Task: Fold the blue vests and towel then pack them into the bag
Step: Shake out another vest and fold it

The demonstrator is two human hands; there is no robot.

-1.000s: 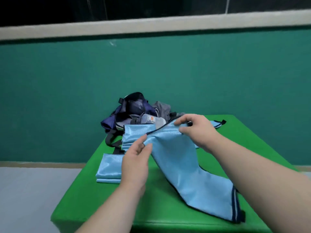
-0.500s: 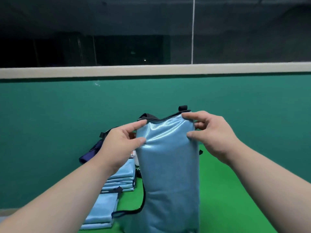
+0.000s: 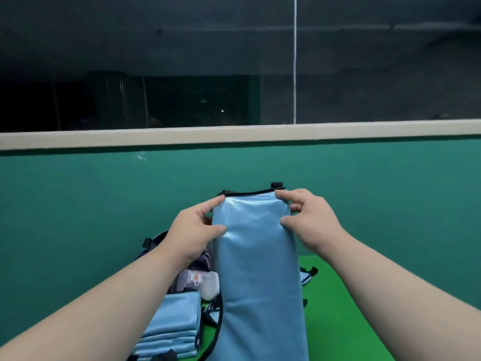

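Glossy blue vest [image 3: 257,256] held upright over the green tabletop [image 3: 338,308], just beside the folded stack [image 3: 174,327] and in front of the dark bag [image 3: 153,243]. Could slip free or crease crooked if one pinch slackens on the slick cloth. Left hand [image 3: 192,230] and right hand [image 3: 309,222] each pinching a top corner between thumb and forefinger.

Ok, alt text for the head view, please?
The left hand and right hand pinch the top corners of a light blue vest, holding it up. Lower left, folded blue vests are stacked on the green table by a dark bag.
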